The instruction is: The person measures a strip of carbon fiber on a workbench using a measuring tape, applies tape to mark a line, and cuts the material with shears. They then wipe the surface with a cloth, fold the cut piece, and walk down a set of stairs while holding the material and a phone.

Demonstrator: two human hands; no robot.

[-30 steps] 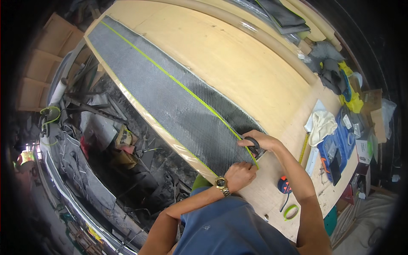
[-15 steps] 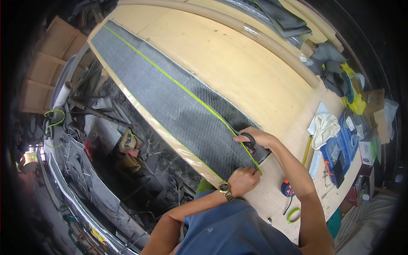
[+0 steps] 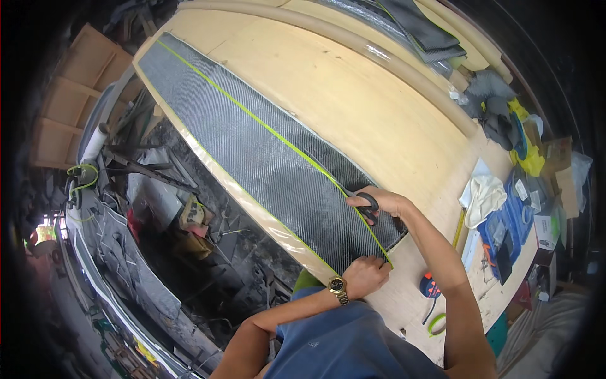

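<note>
Beneath our left hand (image 3: 368, 276) lies the near end of the dark woven cloth (image 3: 271, 170), which stretches forward and leftward from there along the table (image 3: 429, 249). That hand's fingers curl down by the cloth's corner; whether they pinch or merely press, we cannot tell. Our right hand (image 3: 386, 203), just ahead and to the right, grips black scissors (image 3: 369, 203) on a green line (image 3: 268, 128) running lengthwise over the weave.

We judge the cloth light for its length, limp and rather slick, likely to slide on the wood and to ruck up ahead of a blade. Its cut edges probably fray, so we would hold it flat-fingered on the green-lined edge beside the left hand, where the weave seems firmest, and avoid tugging single strands or lifting it by one corner.
</note>
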